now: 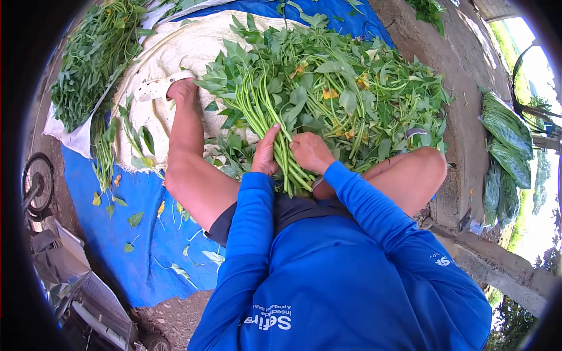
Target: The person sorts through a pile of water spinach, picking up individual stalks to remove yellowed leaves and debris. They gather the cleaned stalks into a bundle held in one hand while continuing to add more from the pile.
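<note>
A bundle of long green stems (281,149) with leafy tops lies across my lap, its cut ends toward my waist. My left hand (266,153) is wrapped round the left side of the bundle. On its right side my right hand (310,152) is closed, with the fingertips against the stems. Just beyond the hands spreads a large heap of leafy greens (351,88) with some yellow leaves in it. The heap rests on a pale sack sheet (158,64) between and in front of my bare legs.
Another pile of greens (96,64) lies at the upper left. A blue tarp (111,234) with scattered leaves is at the left. Wrapped green bundles (506,140) lie at the right, past a concrete ledge (468,128). A wheel (37,181) and a machine (88,292) stand at the far left.
</note>
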